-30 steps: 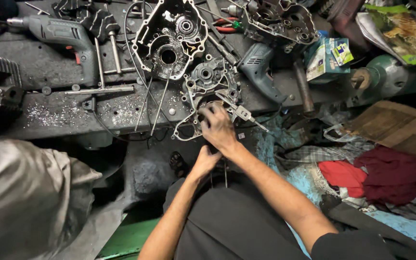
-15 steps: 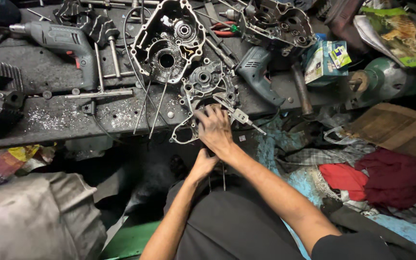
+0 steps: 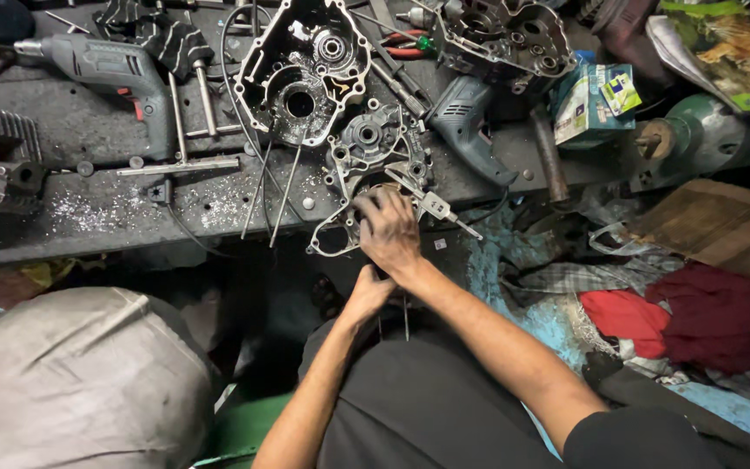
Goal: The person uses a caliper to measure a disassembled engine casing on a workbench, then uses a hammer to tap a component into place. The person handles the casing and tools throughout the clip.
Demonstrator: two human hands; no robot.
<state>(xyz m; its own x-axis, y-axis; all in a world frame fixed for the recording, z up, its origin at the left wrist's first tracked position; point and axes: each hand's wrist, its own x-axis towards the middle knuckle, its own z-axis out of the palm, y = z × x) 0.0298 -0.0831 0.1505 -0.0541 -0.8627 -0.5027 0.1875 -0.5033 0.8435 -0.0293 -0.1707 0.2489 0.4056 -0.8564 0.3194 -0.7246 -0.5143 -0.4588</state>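
Engine case half (image 3: 373, 165) lying flat at the near edge of the bench (image 3: 88, 217), stripped and apart from the bigger case half (image 3: 301, 74) behind it. Nothing bolted back together yet, loose rods (image 3: 275, 187) and metal shavings (image 3: 97, 208) scattered about, so looks like early-to-middle going, plenty left. Right hand (image 3: 390, 230) reaching forward, palm down, fingers curled over the lower corner of the case half; can't tell if gripping it or just pressing. Left hand (image 3: 366, 291) tucked right beneath, closed loosely around a thin rod (image 3: 406, 314) near the lap. Small ratchet (image 3: 431, 206) just beside the right hand.
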